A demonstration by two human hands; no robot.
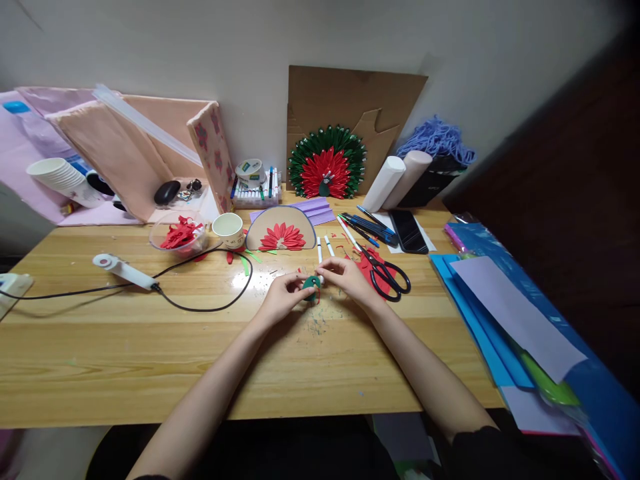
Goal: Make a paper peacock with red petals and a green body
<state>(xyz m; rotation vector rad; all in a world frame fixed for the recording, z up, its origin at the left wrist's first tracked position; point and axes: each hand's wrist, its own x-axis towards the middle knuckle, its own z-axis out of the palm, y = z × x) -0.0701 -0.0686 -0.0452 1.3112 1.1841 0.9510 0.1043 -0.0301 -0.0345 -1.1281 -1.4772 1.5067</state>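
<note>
My left hand (284,295) pinches a small green cut-out (312,283) with an eye on it, shaped like a bird's head. A thin red piece hangs at its right edge. My right hand (345,277) is closed in a pinch right beside the cut-out; what its fingertips hold is too small to make out. Two white markers (320,249) lie just beyond my fingers. Behind them stands a cardboard half-circle (255,235) with red paper petals (283,237). Black-handled scissors (385,273) rest on red paper (364,268) to the right of my right hand.
A white glue gun (125,271) with a looping black cable lies left. Behind are a bowl of red scraps (179,235), a paper cup (229,231), a marker box (256,193) and a green-and-red peacock fan (327,162). A phone (409,231) and coloured sheets (515,313) lie right.
</note>
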